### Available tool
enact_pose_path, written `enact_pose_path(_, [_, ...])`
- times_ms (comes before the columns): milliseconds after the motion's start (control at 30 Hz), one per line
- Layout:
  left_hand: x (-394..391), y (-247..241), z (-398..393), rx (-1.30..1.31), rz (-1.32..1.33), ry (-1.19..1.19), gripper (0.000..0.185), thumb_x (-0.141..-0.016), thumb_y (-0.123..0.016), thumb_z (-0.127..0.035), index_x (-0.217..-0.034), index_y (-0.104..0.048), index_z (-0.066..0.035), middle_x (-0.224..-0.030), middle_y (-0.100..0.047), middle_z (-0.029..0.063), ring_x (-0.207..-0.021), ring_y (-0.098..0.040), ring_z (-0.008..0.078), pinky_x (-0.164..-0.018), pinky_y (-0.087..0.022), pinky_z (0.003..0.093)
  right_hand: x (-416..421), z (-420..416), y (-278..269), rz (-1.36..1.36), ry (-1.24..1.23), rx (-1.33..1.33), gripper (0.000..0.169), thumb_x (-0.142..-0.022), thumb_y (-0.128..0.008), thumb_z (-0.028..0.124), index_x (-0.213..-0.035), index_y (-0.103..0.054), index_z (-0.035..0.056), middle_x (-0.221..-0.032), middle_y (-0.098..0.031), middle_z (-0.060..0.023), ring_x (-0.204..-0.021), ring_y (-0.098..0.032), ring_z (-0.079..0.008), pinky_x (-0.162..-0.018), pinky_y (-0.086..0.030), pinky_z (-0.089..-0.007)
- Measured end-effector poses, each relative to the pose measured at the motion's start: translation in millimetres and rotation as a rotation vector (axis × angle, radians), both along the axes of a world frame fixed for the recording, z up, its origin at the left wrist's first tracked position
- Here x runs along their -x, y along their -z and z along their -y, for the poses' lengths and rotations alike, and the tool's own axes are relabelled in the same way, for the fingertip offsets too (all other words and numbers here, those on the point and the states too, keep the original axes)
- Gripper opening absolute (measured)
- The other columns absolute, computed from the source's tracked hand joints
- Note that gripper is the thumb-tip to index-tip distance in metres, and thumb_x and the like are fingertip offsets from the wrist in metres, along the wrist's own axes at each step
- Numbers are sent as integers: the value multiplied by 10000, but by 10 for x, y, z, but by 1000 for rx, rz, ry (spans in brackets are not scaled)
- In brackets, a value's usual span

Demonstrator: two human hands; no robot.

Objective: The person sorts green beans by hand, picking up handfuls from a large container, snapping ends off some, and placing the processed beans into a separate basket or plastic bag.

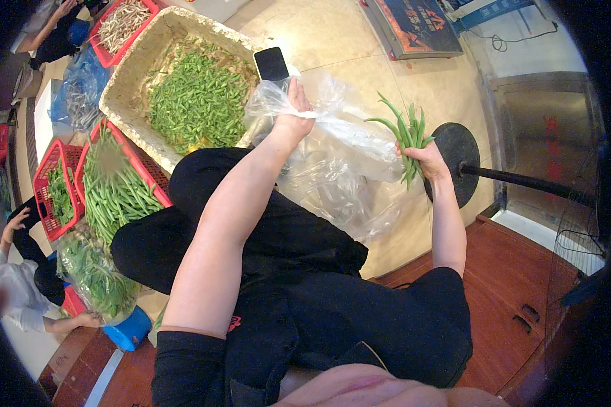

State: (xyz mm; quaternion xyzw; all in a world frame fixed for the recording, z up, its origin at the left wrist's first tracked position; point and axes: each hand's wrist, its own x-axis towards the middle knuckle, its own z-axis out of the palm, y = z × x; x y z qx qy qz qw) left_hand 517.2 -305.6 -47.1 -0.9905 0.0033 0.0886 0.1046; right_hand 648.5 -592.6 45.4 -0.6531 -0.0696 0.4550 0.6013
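Note:
My right hand [423, 156] is closed round a bunch of whole green beans [409, 133], their tips poking out above and below the fist. My left hand [296, 114] is at the twisted upper part of a clear plastic bag [336, 188], its fingers pointing away from me; whether they grip the plastic I cannot tell. Just beyond that hand lies a phone with a dark screen [271, 64]. To the left, a foam box [119, 91] holds many short cut green pieces [198, 96]. A red basket [147, 175] of long green beans [114, 188] sits beside my knee.
Other red baskets hold pale stems [125, 25] and leafy greens [60, 196]. A bag of leafy vegetables [99, 274] is at the lower left, near a person in white [23, 295]. A second person sits at the upper left. A round black stand base [450, 165] is by my right hand.

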Motion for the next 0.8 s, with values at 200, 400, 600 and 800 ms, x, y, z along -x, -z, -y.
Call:
enact_pose_path(200, [2,322,-34,54,239,-5,402,-833,-411,-185,-1194,-529,-55,-1264,-480,149,-1250,-351,327,-1069,-113,541,-126,11,141,195,261,-8,255,-690,-656,28,-934,-584,4,-828,-609,-65,-709,-575,-158,-686,-461,-280])
enact_pose_path(400, [42,-147,21,60,-152,29,283,-802,-459,-151,-983,-659,-64,-1052,-623,121,-1096,-502,288,-989,-286,455,-658,187,104,36,856,-691,169,-809,-565,110,-946,-545,12,-881,-589,-108,-828,-572,-232,-758,-476,-362])
enact_pose_path(600, [35,-58,2,63,-322,-4,268,-790,-532,-196,-954,-659,-26,-1040,-626,155,-1039,-537,279,-910,-368,373,-808,143,-676,244,693,-733,231,-842,-531,95,-1046,-483,-1,-925,-548,-93,-826,-550,-195,-792,-471,-337])
enact_pose_path(800, [-227,-867,347,1731,18,-309,555,-755,-673,-313,-1173,-494,5,-1121,-565,121,-1035,-539,242,-947,-380,366,201,-900,-492,297,307,-197,199,-707,-669,94,-888,-618,30,-767,-617,-39,-708,-590,-139,-636,-472,-273])
